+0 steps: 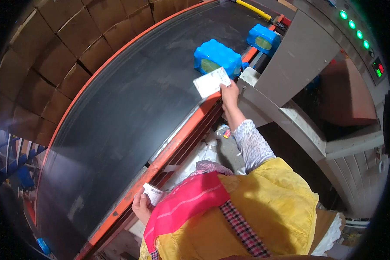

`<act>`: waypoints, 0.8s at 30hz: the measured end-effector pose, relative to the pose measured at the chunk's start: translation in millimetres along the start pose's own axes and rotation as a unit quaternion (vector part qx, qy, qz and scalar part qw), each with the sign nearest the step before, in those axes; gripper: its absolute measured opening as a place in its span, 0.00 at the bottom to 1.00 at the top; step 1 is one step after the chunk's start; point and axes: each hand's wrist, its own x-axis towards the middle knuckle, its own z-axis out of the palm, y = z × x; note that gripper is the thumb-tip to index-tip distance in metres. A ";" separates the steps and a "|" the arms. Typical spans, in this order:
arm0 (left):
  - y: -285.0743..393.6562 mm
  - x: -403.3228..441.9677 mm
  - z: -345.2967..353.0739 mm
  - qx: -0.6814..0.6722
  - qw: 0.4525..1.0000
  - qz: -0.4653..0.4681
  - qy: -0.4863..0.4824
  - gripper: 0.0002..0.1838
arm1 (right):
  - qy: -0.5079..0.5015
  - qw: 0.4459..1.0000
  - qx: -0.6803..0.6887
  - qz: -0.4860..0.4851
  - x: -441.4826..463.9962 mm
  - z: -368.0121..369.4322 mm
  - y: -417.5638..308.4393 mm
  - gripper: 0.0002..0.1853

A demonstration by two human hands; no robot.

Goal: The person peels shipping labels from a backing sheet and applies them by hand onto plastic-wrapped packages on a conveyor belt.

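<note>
My right hand (230, 94) reaches out over the belt's orange edge, its fingers closed on a white printed label (212, 82). Just beyond that label sits a blue plastic-wrapped pack (217, 57) with a yellow-green patch on its side; whether the label touches it I cannot tell. Close to my body, my left hand (141, 207) grips a small stack of white labels (152, 193) with dark print, beside the orange rail. A second blue pack (263, 39) lies farther up near the machine.
The black conveyor belt (117, 117) curves past an orange rail (160, 159). Stacked brown cartons (80, 32) line its far side. At right stands a grey machine (301, 56) with lit green buttons (351, 24). A blue object (43, 245) shows at lower left.
</note>
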 end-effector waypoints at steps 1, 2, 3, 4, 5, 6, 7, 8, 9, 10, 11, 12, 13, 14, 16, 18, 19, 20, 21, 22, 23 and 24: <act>1.3 1.7 5.9 0.000 1.000 -0.002 0.011 0.16 | 0.026 0.999 -0.013 -0.030 28.2 9.2 15.4 0.17; 1.7 3.2 9.8 0.001 1.000 -0.005 0.023 0.16 | 0.032 0.999 -0.005 0.018 33.5 19.7 -10.3 0.16; -0.9 5.2 11.0 0.006 1.000 -0.003 0.022 0.16 | 0.065 0.998 -0.015 0.004 52.3 29.5 -3.9 0.17; -5.2 8.0 10.1 0.012 1.000 -0.001 0.021 0.16 | 0.099 0.995 -0.024 -0.011 72.6 41.2 3.1 0.17; -7.1 10.5 8.7 0.018 1.000 0.002 0.019 0.16 | 0.115 0.993 -0.023 -0.015 89.1 52.0 8.8 0.17; -6.5 12.7 9.3 0.019 1.000 -0.002 0.014 0.16 | 0.131 0.991 -0.021 -0.018 98.9 62.0 7.9 0.18; -4.8 14.3 10.0 0.019 1.000 -0.006 0.009 0.16 | 0.147 0.989 -0.010 -0.026 104.9 71.4 7.2 0.18; -2.1 16.2 9.8 0.019 1.000 -0.006 0.006 0.15 | 0.161 0.984 -0.063 -0.032 107.8 79.1 4.0 0.18; 0.5 18.2 9.7 0.018 1.000 -0.007 0.004 0.15 | 0.176 0.977 -0.115 -0.038 110.1 86.2 -0.1 0.17; 2.1 21.3 4.5 0.020 1.000 -0.007 0.000 0.15 | 0.189 0.967 -0.166 -0.045 109.4 91.8 -3.9 0.17; 4.4 25.2 -1.6 0.021 1.000 -0.005 -0.004 0.15 | 0.185 0.966 -0.174 -0.057 105.4 97.2 -8.1 0.18; 5.7 28.8 -7.3 0.022 1.000 -0.005 -0.007 0.15 | 0.188 0.952 -0.225 -0.082 110.1 101.5 1.9 0.18; 8.0 31.4 -12.0 0.015 1.000 -0.007 -0.002 0.15 | 0.190 0.936 -0.277 -0.107 116.5 104.1 17.3 0.19; 10.3 31.6 -16.1 0.008 1.000 -0.010 0.004 0.15 | 0.191 0.916 -0.329 -0.132 112.1 107.8 17.8 0.19; 10.2 34.4 -24.5 -0.004 1.000 -0.019 0.017 0.15 | 0.147 0.900 -0.387 -0.133 104.2 109.4 20.5 0.27; 8.8 39.1 -33.3 -0.015 0.999 -0.033 0.030 0.15 | 0.122 0.879 -0.436 -0.149 91.1 110.8 13.8 0.30; 7.7 42.1 -38.8 -0.017 0.999 -0.032 0.027 0.15 | 0.128 0.847 -0.487 -0.171 83.7 111.9 10.7 0.34; 6.4 44.6 -45.0 -0.018 0.999 -0.031 0.025 0.15 | 0.133 0.812 -0.535 -0.192 69.5 114.7 0.3 0.38; 4.7 46.1 -50.7 -0.019 0.999 -0.029 0.025 0.15 | 0.137 0.773 -0.582 -0.212 57.6 116.2 -7.2 0.42; 3.6 47.7 -56.9 -0.023 0.999 -0.028 0.031 0.15 | 0.112 0.737 -0.602 -0.285 48.9 115.6 -10.9 0.43; 3.6 49.9 -62.8 -0.025 0.999 -0.026 0.038 0.15 | 0.086 0.697 -0.617 -0.355 42.7 113.5 -13.7 0.43; 4.1 52.0 -66.9 -0.028 0.998 -0.024 0.045 0.15 | 0.058 0.652 -0.627 -0.423 41.3 110.6 -15.1 0.44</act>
